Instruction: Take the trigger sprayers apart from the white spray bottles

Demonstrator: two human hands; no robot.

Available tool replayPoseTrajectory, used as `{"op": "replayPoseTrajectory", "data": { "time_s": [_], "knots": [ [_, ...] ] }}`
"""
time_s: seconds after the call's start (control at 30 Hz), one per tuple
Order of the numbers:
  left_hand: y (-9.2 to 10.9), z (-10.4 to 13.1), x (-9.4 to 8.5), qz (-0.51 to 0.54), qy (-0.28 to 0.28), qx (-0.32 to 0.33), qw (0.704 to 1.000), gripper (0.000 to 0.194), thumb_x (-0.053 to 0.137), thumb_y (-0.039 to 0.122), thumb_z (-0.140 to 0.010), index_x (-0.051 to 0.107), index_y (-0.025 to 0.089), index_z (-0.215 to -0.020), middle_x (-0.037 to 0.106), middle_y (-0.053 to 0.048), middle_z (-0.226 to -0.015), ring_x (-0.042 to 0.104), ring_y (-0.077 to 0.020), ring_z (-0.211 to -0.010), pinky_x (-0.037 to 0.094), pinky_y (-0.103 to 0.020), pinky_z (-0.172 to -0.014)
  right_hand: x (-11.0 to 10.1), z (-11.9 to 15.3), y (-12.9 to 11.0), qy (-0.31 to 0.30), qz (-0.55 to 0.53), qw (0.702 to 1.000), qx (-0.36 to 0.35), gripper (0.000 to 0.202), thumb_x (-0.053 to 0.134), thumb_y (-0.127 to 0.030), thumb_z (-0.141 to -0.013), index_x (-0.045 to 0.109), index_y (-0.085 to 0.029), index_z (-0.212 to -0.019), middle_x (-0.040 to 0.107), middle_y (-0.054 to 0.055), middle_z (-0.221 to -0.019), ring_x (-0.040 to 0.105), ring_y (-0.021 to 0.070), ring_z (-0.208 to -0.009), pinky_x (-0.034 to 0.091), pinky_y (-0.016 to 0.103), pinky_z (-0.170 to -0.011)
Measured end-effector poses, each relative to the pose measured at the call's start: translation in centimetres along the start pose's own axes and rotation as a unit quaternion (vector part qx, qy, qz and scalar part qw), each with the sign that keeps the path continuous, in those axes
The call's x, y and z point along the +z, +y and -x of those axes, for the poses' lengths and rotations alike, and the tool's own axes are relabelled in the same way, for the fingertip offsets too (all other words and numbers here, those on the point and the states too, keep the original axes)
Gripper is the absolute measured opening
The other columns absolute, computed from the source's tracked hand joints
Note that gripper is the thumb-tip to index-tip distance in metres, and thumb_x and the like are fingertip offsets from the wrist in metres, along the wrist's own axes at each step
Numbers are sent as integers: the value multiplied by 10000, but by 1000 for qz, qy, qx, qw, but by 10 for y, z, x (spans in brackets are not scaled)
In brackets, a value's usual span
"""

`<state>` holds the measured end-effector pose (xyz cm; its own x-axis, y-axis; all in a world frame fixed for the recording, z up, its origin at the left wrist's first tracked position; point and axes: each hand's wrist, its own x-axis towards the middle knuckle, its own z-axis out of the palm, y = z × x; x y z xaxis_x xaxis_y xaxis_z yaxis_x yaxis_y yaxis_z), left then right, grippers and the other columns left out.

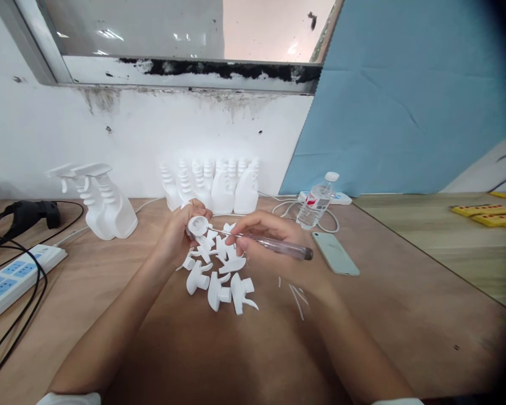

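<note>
My left hand is closed around a white spray trigger head, its round collar turned toward me. In my right hand is a screwdriver with a clear handle and a dark end cap. Its thin shaft points left, and the tip is at the edge of the collar; whether it touches I cannot tell. Several loose white spray heads lie on the table below my hands. To their right are a few thin white tubes.
Several white bottles stand against the wall. Two bottles with spray heads stand at left, near a power strip and black cables. A water bottle and a phone are at right on the wooden table.
</note>
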<state>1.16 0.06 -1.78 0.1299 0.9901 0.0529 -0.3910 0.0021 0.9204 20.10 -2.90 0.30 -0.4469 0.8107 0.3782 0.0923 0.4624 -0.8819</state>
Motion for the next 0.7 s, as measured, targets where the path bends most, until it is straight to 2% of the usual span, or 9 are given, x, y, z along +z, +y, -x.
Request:
{"op": "replayPoseTrajectory", "data": {
  "time_s": [0.37, 0.5, 0.7],
  "knots": [
    [-8, 2, -1, -135, 53, 77, 986, 128, 571, 247, -684, 455, 194, -692, 466, 37, -644, 362, -64, -434, 232, -178, -338, 13, 1, 11, 32, 98, 995, -12, 146, 548, -298, -884, 610, -192, -805, 637, -14, -737, 555, 97, -615, 408, 213, -535],
    [-8, 3, 1, -138, 45, 80, 986, 131, 574, 240, -692, 451, 193, -692, 453, 39, -627, 341, -59, -426, 228, -177, -345, 12, 2, 10, 36, 77, 996, -4, 151, 534, -289, -892, 587, -193, -788, 648, -11, -753, 589, 114, -668, 427, 222, -562],
    [-6, 6, 4, -123, 45, 72, 989, 141, 586, 228, -680, 452, 186, -694, 454, 37, -629, 364, -59, -432, 240, -172, -345, 11, 1, 8, 20, 44, 999, 4, 136, 520, -276, -900, 591, -192, -819, 648, -11, -751, 592, 106, -629, 439, 222, -554]
  ]
}}
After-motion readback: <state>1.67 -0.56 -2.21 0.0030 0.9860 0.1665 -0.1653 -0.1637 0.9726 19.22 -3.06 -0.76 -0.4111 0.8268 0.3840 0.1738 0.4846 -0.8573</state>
